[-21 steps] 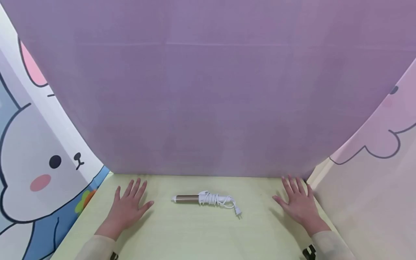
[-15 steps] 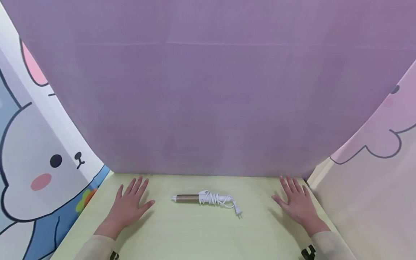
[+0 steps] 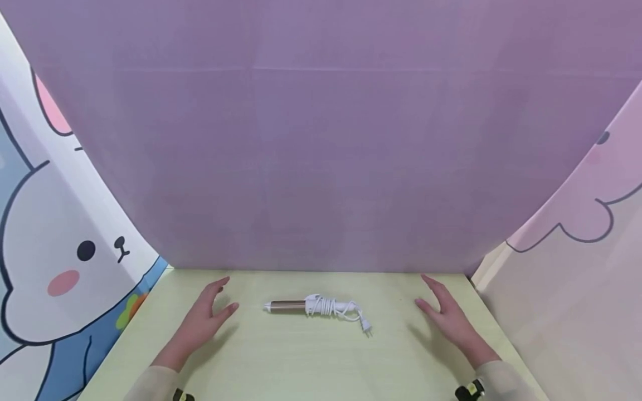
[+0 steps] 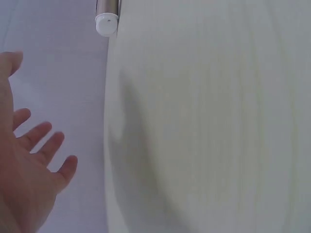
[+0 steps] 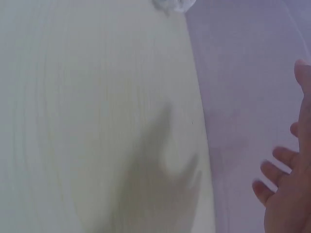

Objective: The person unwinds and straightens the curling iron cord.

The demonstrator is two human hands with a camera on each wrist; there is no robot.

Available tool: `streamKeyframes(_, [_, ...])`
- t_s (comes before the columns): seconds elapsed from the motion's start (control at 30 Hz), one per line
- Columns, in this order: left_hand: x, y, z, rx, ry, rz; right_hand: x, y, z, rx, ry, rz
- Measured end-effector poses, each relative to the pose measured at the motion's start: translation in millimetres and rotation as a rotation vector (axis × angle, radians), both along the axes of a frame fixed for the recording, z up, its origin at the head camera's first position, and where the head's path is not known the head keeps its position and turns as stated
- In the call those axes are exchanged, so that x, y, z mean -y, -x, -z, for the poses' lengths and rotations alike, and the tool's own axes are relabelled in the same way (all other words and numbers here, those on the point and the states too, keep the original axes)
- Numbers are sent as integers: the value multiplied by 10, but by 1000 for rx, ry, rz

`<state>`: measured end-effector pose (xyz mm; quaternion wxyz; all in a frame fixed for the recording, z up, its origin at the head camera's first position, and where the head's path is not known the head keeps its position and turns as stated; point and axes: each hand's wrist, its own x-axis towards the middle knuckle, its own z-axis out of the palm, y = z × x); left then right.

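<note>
A curling iron [image 3: 288, 306] lies crosswise on the pale yellow table, its brown barrel and white tip to the left. White cord [image 3: 328, 306] is wound round its handle, and the two-pin plug [image 3: 366, 325] rests at the right end. My left hand [image 3: 199, 322] is held above the table left of the barrel tip, palm turned inward, fingers spread and holding nothing. On the other side my right hand [image 3: 453, 322] mirrors it, well apart from the plug. The white tip [image 4: 107, 24] shows at the top of the left wrist view.
A purple cloth [image 3: 321, 167] rises behind the far edge of the table [image 3: 301, 367]. At the left stands a panel with a cartoon rabbit [image 3: 40, 239]; a pink and cream cartoon panel [image 3: 567, 289] borders the right.
Both hands have turned from palms down with fingers spread to palms facing each other. My right hand has shifted slightly left. The curling iron has stayed in place.
</note>
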<state>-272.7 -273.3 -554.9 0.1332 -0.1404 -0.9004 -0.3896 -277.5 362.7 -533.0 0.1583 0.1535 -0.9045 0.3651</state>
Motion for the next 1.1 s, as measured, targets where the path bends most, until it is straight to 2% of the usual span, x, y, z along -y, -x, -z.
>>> streamKeyframes(0.2, [-46, 8, 48, 73, -177, 69, 149, -20, 87, -56, 152, -41])
streamKeyframes(0.33, [-73, 5, 67, 105, -230, 90, 233, -13, 103, -48, 232, -58])
streamKeyframes(0.47, [-98, -1, 82, 118, -249, 108, 276, -25, 114, -15, 246, -50])
streamKeyframes(0.73, [-155, 22, 88, 102, -218, 120, 368, -50, 158, 53, 262, -67])
streamKeyframes(0.9, [-271, 132, 109, 79, -187, 163, 469, -37, 229, 61, 261, -103])
streamKeyframes(1.1, [-456, 261, 128, 111, -137, 196, 622, -48, 292, 83, 277, -158])
